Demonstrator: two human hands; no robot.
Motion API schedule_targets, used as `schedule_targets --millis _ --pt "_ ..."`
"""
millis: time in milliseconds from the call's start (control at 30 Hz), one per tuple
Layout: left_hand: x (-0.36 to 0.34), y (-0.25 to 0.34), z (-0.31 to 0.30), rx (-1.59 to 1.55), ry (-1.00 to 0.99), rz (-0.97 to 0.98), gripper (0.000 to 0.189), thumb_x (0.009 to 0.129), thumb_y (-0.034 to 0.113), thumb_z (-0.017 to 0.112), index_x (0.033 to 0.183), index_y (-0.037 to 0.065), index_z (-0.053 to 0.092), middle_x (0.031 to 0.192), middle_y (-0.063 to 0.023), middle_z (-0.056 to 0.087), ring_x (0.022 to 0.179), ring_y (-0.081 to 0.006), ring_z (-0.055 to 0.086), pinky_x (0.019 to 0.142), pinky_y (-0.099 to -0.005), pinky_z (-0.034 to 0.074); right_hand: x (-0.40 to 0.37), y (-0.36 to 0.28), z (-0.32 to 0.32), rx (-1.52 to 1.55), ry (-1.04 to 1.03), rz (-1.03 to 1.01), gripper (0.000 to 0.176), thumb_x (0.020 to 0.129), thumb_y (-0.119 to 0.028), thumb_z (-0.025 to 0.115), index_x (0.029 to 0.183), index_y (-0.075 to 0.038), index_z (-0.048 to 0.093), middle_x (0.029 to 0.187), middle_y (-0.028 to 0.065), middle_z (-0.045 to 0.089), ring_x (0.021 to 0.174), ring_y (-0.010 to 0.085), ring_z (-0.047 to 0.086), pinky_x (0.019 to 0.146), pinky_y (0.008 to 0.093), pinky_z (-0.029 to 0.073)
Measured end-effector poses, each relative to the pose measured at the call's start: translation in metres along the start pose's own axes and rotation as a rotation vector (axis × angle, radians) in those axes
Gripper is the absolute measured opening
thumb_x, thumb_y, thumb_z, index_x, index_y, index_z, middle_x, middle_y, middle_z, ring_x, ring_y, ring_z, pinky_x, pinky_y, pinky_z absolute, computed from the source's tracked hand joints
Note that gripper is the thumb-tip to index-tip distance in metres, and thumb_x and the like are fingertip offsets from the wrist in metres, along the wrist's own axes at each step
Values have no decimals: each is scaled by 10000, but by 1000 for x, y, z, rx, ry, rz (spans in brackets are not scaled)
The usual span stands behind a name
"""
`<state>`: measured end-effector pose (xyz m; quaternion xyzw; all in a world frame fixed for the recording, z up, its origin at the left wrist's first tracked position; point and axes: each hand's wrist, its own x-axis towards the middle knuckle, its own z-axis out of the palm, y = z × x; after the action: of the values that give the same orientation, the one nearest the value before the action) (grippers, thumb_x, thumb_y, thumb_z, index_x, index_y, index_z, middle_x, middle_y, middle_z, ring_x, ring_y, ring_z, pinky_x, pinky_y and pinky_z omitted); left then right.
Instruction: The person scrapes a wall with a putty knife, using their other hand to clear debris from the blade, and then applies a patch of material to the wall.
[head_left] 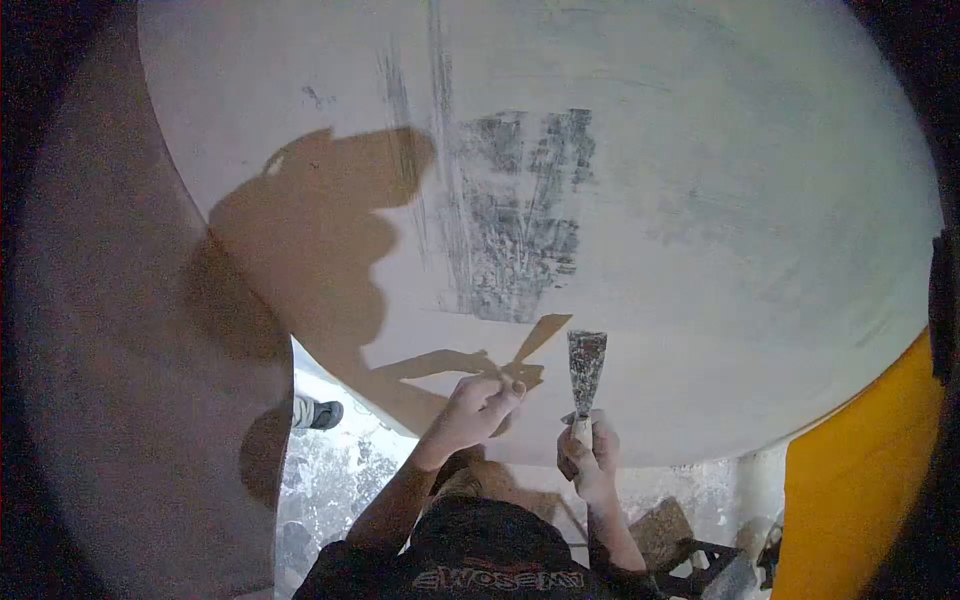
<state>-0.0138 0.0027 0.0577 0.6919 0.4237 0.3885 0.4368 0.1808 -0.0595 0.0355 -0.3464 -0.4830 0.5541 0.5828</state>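
My right hand (590,452) is wrapped round the handle of a putty knife (587,362), its blade pointing up and spotted with dried, pale and dark residue. The blade stands in front of a large pale wall surface (720,330). To the left, my left hand (480,408) is closed with thumb and fingers pinched together near the same surface; what they hold, if anything, I cannot make out. Above both hands a rough grey patch (520,220) with dark streaks marks the surface.
A shadow of head, arm and putty knife falls across the left of the surface. A shoe (322,414) shows at lower left on the stained floor (335,475). An orange-yellow panel (855,460) stands at right, a black angular object (700,568) at lower right.
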Motion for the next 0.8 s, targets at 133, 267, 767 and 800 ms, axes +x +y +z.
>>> schedule_targets --millis 133,267,767,800 --pt "-1 -2 15 -3 81 -111 256 933 230 473 973 -9 555 996 -124 573 1010 -184 527 803 -309 446 1 -1 0 60 -51 -26 188 829 -56 483 1012 -11 489 652 9 489 525 58 438 460 204 344" --pt "8 -24 21 -155 110 280 257 922 241 490 948 -8 548 946 -136 560 937 -175 536 759 -319 447 0 -6 7 37 -21 -34 247 751 11 454 993 -7 501 644 16 485 510 64 428 451 209 344" --pt "0 -23 15 -533 -24 -269 262 902 202 518 1087 33 443 982 -71 539 921 -138 515 779 -278 440 4 37 9 195 21 17 297 789 -203 546 992 11 513 604 36 487 388 75 373 328 205 297" --pt "0 -15 19 -532 -24 -267 262 902 202 518 1087 33 443 982 -71 539 921 -138 515 779 -278 440 2 34 11 195 20 16 297 789 -203 546 992 11 513 604 36 487 388 75 373 328 205 297"
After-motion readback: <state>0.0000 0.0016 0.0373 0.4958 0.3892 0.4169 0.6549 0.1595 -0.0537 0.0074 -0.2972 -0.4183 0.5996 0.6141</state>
